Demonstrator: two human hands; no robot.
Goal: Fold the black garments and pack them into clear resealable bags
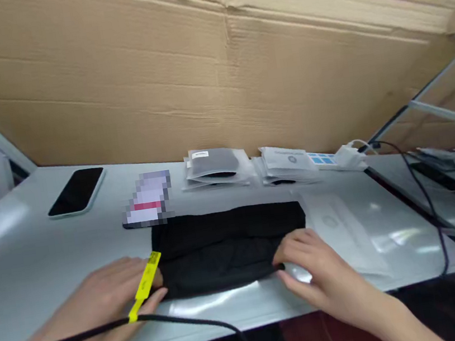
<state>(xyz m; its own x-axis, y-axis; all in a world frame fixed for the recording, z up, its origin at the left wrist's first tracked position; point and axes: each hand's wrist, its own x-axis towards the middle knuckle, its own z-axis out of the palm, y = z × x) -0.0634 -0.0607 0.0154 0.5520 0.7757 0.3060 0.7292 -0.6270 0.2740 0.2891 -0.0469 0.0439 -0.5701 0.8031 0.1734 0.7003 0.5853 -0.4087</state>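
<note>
A folded black cloth point(230, 249) lies flat on the pale shelf, its long side facing me. At its left end, my left hand point(129, 286) pinches the edge between thumb and fingers, partly hidden behind a yellow tag. My right hand point(309, 266) grips the near right corner, thumb below and fingers on top. Just right of the cloth is a clear plastic bag point(342, 233) with a faint round print, lying flat. A black cable point(189, 317) carrying the yellow tag point(147, 277) crosses in front of my left forearm.
A dark-screened phone point(77, 191) and a phone with a blurred lit screen point(147, 199) lie at left. Behind the cloth are stacked bagged packets point(216, 167) and more white packets point(288, 163). A white charger point(350, 157) sits right, before the cardboard wall point(155, 79).
</note>
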